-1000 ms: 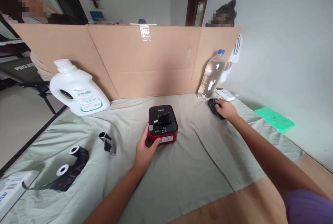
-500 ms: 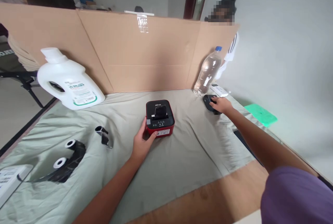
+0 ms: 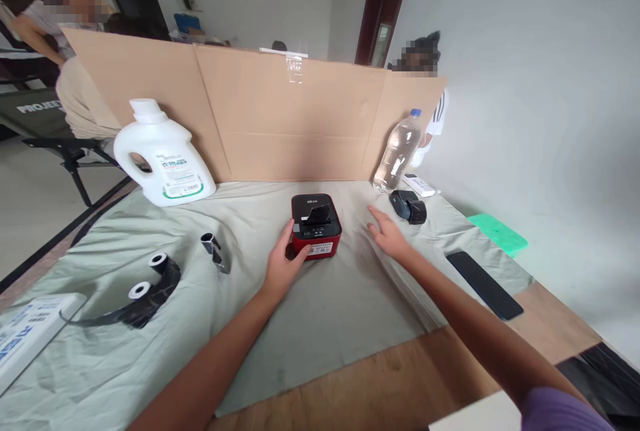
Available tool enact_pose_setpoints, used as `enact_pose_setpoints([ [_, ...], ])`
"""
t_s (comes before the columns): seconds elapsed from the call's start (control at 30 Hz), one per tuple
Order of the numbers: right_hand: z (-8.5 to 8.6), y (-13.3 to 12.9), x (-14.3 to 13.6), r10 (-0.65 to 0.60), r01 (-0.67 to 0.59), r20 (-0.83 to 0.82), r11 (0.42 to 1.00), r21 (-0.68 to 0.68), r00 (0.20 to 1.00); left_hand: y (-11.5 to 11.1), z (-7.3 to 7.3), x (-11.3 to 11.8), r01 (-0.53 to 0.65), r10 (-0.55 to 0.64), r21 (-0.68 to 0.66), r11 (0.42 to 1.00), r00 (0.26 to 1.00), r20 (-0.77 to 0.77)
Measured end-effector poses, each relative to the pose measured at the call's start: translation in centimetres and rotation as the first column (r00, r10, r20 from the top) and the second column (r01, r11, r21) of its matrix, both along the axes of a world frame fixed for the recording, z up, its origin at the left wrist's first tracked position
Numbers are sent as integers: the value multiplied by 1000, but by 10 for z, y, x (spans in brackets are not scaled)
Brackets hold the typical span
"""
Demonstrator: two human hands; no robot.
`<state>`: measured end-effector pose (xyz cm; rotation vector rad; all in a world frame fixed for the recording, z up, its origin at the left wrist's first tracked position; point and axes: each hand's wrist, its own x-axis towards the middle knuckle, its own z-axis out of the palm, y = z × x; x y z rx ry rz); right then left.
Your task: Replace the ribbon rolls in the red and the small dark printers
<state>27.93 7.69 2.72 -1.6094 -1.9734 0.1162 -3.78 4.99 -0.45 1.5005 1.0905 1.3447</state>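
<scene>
A small black-and-red printer [image 3: 317, 225] stands upright on the green cloth, with a black strip sticking up from its top. My left hand [image 3: 285, 261] grips its left front corner, thumb on the front and fingers along the side. To the right of the printer, my right hand [image 3: 387, 234] is over the cloth with its fingers apart and nothing in it. Beyond that hand lies a dark device [image 3: 399, 204], with a black roll [image 3: 417, 212] against its right side.
A white detergent jug [image 3: 167, 161] and a clear water bottle [image 3: 399, 154] stand before a cardboard screen [image 3: 295, 111]. Black film on white cores [image 3: 150, 294], a loose roll [image 3: 213, 247], a white box [image 3: 35, 334] and a black phone [image 3: 484, 284] lie around. People are behind the screen.
My right hand has come off the dark device and moved left toward the printer. My left hand stays on the printer. The camera view has shifted.
</scene>
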Motion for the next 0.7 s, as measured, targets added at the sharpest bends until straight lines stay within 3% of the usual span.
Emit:
enact_pose_setpoints([
  [0.13, -5, -9, -59, 208, -237, -276, 968, -77, 938, 8, 2, -9, -1, 10, 73, 997, 993, -118],
  [0.27, -6, -13, -93, 376, -459, -492, 887, -54, 785, 16, 6, -17, 6, 50, 206, 979, 962, -269],
  [0.47, -18, -14, -109, 343, -396, -601, 917, 48, 722, 9, 8, -11, -88, 141, 189, 978, 945, -295],
  [0.6, -28, -14, -109, 322, -366, -590, 929, 48, 741, -2, 8, -8, -152, 194, 151, 977, 924, -330],
  [0.7, -32, -16, -109, 308, -348, -571, 937, 42, 761, -4, 6, -11, -162, 229, 208, 965, 905, -359],
])
